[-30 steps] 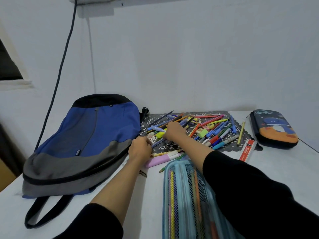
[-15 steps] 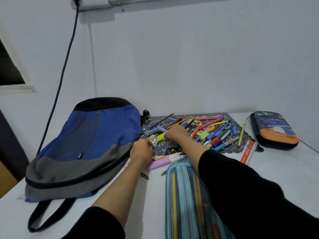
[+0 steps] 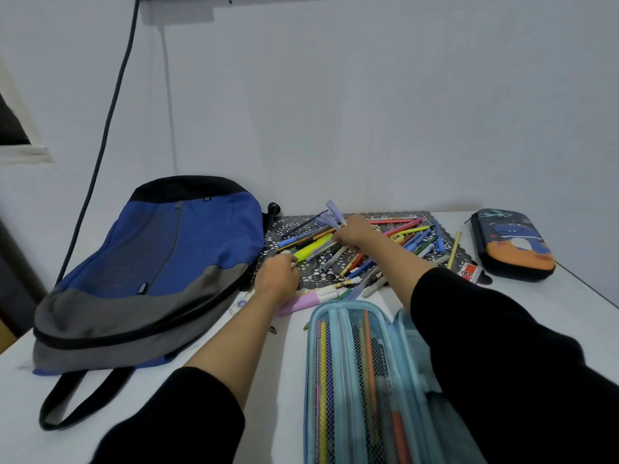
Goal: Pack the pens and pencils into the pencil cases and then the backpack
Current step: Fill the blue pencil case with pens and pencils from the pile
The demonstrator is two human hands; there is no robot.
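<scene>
A heap of coloured pens and pencils (image 3: 407,241) lies on a dark lace mat (image 3: 321,274) at the back of the white table. My right hand (image 3: 353,234) grips a few light-blue pens (image 3: 333,214) lifted above the heap. My left hand (image 3: 278,274) rests curled at the mat's left edge, pinching small items I cannot make out. An open light-blue mesh pencil case (image 3: 348,380) with several pencils inside lies near me. A blue and grey backpack (image 3: 150,272) lies flat on the left. A dark dinosaur-print pencil case (image 3: 510,244) sits shut at the right.
A pink eraser-like block (image 3: 301,303) lies just in front of the mat. A red and white box (image 3: 469,271) sits beside the dark case. A dark cable (image 3: 110,122) hangs down the wall behind the backpack. The table's right edge runs past the dark case.
My right hand has closed on a few light-blue pens and raised them off the heap. My left hand has stayed at the mat's left edge.
</scene>
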